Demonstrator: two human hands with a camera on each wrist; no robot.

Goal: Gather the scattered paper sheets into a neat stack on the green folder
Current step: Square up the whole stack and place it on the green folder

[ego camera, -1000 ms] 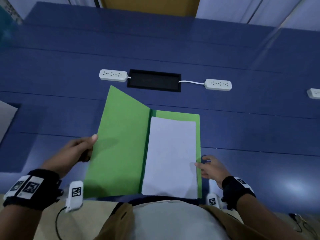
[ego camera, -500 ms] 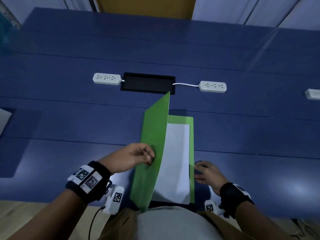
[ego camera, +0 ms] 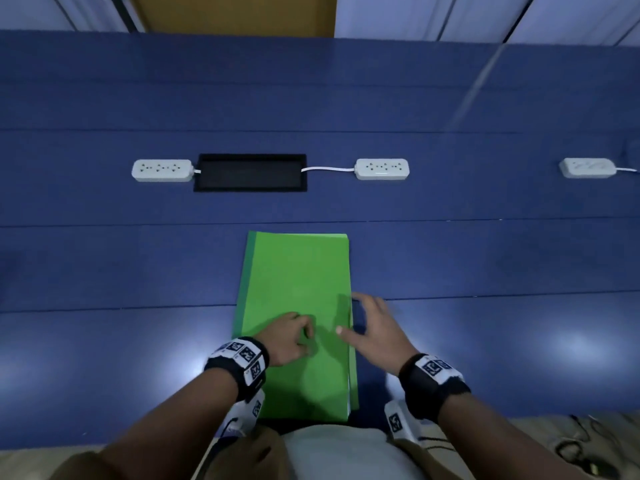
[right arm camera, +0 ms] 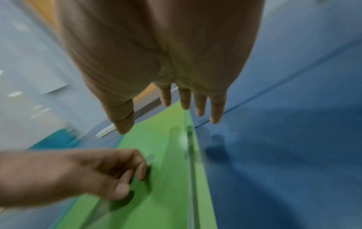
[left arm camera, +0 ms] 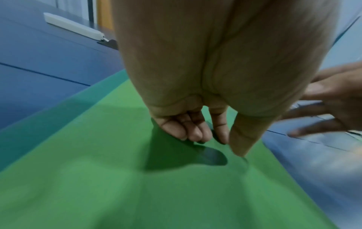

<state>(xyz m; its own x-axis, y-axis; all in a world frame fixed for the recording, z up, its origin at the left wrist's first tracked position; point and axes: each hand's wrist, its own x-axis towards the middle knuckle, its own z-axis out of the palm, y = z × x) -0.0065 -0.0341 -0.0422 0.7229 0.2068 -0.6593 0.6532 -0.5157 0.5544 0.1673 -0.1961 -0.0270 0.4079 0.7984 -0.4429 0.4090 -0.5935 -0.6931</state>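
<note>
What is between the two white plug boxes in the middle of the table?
Between the left plug box and the middle plug box lies a black panel set in the table, plus a white cord. The head view shows it.

The folder (ego camera: 298, 285) lies at the surface's (ego camera: 104, 265) near edge, centred. Behind it sit three power strips (ego camera: 382, 169) and a hatch (ego camera: 250, 172); sheets are apparently inside.
</note>
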